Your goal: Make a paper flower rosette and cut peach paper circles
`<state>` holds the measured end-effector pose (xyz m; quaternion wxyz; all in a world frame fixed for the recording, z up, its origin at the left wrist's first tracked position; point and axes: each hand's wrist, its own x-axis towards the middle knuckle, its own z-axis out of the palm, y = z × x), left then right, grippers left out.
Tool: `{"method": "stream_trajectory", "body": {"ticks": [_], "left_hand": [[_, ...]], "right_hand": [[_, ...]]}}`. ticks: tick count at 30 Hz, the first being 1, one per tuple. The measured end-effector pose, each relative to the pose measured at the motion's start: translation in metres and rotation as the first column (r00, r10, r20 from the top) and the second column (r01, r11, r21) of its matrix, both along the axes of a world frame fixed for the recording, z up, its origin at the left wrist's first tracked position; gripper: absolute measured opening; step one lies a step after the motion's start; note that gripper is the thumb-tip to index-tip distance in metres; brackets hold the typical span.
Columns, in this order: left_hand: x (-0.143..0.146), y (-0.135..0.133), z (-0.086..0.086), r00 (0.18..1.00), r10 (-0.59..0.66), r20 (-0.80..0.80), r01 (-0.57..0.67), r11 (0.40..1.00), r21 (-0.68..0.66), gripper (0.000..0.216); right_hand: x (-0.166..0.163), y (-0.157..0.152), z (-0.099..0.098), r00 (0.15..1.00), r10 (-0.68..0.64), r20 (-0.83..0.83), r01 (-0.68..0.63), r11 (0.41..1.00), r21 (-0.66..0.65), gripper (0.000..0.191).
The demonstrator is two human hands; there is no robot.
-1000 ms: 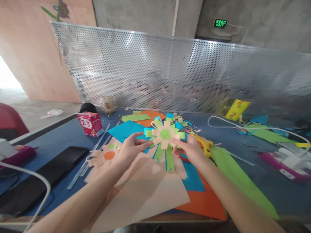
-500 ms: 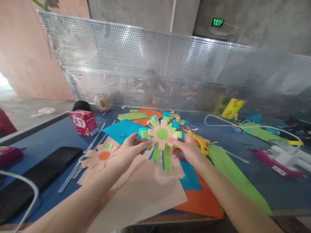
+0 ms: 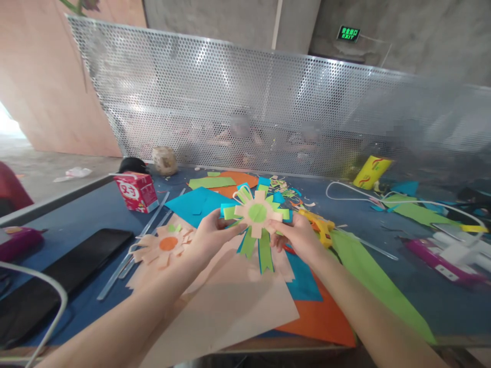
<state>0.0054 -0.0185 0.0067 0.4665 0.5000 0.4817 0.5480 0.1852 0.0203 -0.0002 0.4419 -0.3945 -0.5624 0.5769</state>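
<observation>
Table (image 3: 95,214), blue top, fenced at the back by a perforated screen (image 3: 230,102) and littered with cut paper. Nearest you lies a peach sheet (image 3: 230,306), overlapping an orange sheet (image 3: 322,319), with a long green strip (image 3: 368,276) to the right. Your two hands are apart, each pinched on one side of the flower (image 3: 258,213): the left hand (image 3: 209,237) on its left petals, the right hand (image 3: 301,237) on its right petals. The flower is off the table, held above the far edge of the peach sheet, facing you. It has a green disc on peach petals over green and blue layers, and green-and-blue tails hang down. A second flower (image 3: 164,246), peach with an orange centre, lies flat just left of your left hand. A glue gun (image 3: 320,225) rests just beyond your right hand. Judgement: the step in hand is holding up and checking the layered piece. Any further handling calls for a light, even pinch at the rim, as thin petals will crease easily.
</observation>
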Motion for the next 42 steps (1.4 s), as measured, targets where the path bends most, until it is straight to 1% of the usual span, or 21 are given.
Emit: {"method": "stream_trajectory", "body": {"ticks": [4, 8, 11, 15, 19, 23, 27, 32, 35, 37, 40, 42], "left_hand": [[0.0008, 0.0017, -0.0001, 1.000, 0.003, 0.014, -0.003, 0.999, 0.036, 0.030], [0.0026, 0.0026, 0.0010, 0.997, 0.032, 0.074, -0.035, 0.999, 0.027, 0.033], [0.0037, 0.0026, 0.0018, 0.994, 0.031, 0.101, -0.033, 0.999, 0.023, 0.033], [0.0034, 0.0028, 0.0010, 0.995, 0.043, 0.094, -0.046, 0.999, 0.026, 0.035], [0.0030, 0.0034, 0.0010, 0.993, 0.079, 0.092, -0.080, 0.997, 0.007, 0.038], [0.0030, 0.0038, 0.0021, 0.993, 0.098, 0.065, -0.100, 0.995, 0.021, 0.037], [0.0022, 0.0039, 0.0022, 0.993, 0.114, 0.043, -0.115, 0.993, 0.027, 0.040], [0.0016, 0.0028, 0.0030, 0.992, 0.119, 0.046, -0.119, 0.993, -0.004, 0.041], [0.0012, 0.0027, 0.0030, 0.987, 0.155, 0.034, -0.153, 0.987, -0.047, 0.046], [0.0011, 0.0031, 0.0022, 0.989, 0.144, 0.032, -0.142, 0.988, -0.056, 0.045], [0.0018, 0.0035, 0.0013, 0.997, 0.062, 0.056, -0.061, 0.998, -0.007, 0.037], [0.0028, 0.0036, 0.0014, 0.996, 0.033, 0.082, -0.035, 0.999, 0.023, 0.035]], "right_hand": [[0.0008, -0.0003, 0.0007, 1.000, 0.008, 0.007, -0.008, 1.000, 0.021, 0.028], [0.0005, -0.0009, 0.0019, 1.000, 0.015, 0.004, -0.015, 1.000, 0.003, 0.027], [-0.0003, -0.0008, 0.0021, 1.000, 0.019, -0.003, -0.019, 1.000, 0.010, 0.026], [-0.0008, 0.0005, 0.0011, 1.000, 0.031, -0.001, -0.031, 0.999, 0.043, 0.025], [-0.0004, 0.0007, 0.0015, 1.000, 0.030, -0.011, -0.029, 0.999, 0.044, 0.027], [0.0001, -0.0011, 0.0040, 0.999, 0.042, 0.008, -0.043, 0.998, 0.042, 0.024], [0.0003, -0.0023, 0.0049, 0.999, 0.048, 0.011, -0.049, 0.998, 0.049, 0.023], [0.0004, -0.0006, 0.0022, 0.999, 0.047, 0.010, -0.048, 0.997, 0.055, 0.024], [0.0007, 0.0009, 0.0002, 0.999, 0.048, 0.004, -0.049, 0.997, 0.052, 0.024], [0.0010, 0.0015, -0.0008, 0.999, 0.045, 0.002, -0.045, 0.997, 0.055, 0.024], [0.0015, 0.0013, -0.0010, 0.999, 0.040, 0.004, -0.040, 0.997, 0.058, 0.024], [0.0014, 0.0007, -0.0001, 0.999, 0.031, 0.007, -0.032, 0.998, 0.054, 0.024]]}}
